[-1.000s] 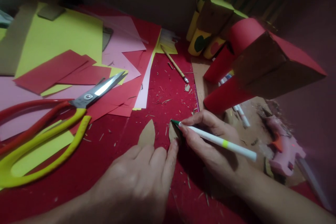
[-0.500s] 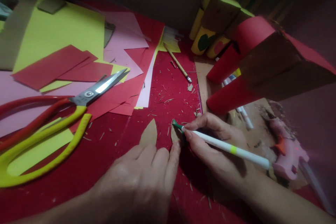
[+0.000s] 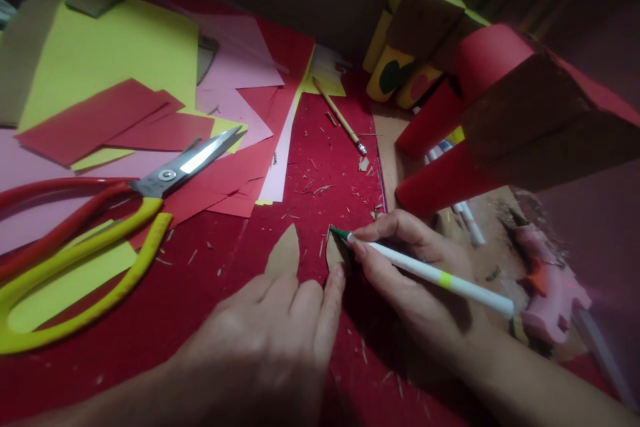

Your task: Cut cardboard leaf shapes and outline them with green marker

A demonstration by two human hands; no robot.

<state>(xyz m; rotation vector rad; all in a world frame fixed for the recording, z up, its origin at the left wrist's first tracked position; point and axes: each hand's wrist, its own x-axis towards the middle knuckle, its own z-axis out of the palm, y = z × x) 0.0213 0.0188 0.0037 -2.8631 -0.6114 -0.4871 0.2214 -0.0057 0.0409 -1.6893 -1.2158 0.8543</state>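
Note:
My right hand [image 3: 410,267] pinches a white marker [image 3: 425,263] with a green tip and a lime band on its barrel. The tip touches the upper edge of a small pointed cardboard cutout [image 3: 334,252], whose right side shows dark. My left hand [image 3: 280,327] presses down from above, its index fingertip holding the lower end of that cutout to the red surface. A second leaf-shaped cardboard cutout [image 3: 285,252] lies just left of it, its lower end hidden beneath the left hand's fingers.
Large scissors [image 3: 167,175] with red and yellow handles lie partly open on the left, over red, pink and yellow paper sheets [image 3: 125,47]. A pencil [image 3: 340,115] lies farther back. Red tube-legged cardboard forms [image 3: 450,177] stand right, beside a pink glue gun [image 3: 550,287]. Scraps litter the red cloth [image 3: 320,167].
The view has shifted slightly, moving the scissors and papers a little left in the picture. The marker tip stays at nearly the same spot on the cutout; both hands keep their hold.

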